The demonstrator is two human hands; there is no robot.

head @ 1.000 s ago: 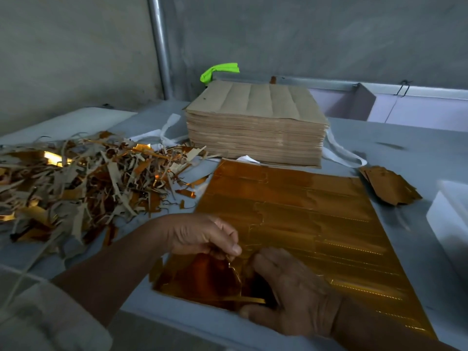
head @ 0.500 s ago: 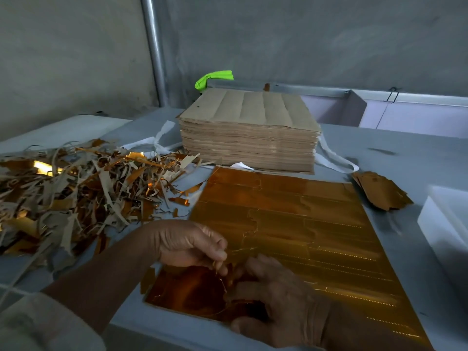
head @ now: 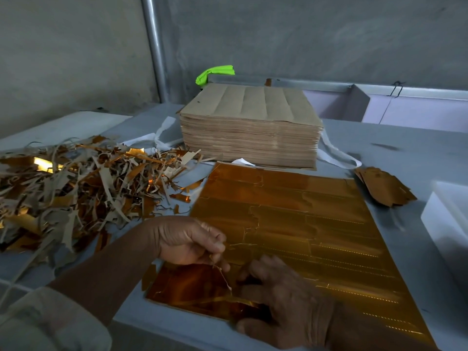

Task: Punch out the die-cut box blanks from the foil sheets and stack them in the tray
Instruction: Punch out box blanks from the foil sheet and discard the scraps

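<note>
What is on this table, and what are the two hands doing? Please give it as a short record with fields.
Workpiece: gold foil sheet, flat on the grey table
Left: left hand pinches a thin strip raised off the sheet
Right: right hand rests on the sheet beside that strip
Left of sheet: scrap pile of torn strips
Behind sheet: brown stack of sheets
Right of sheet: small heap of punched blanks; white container at the picture's edge
</note>
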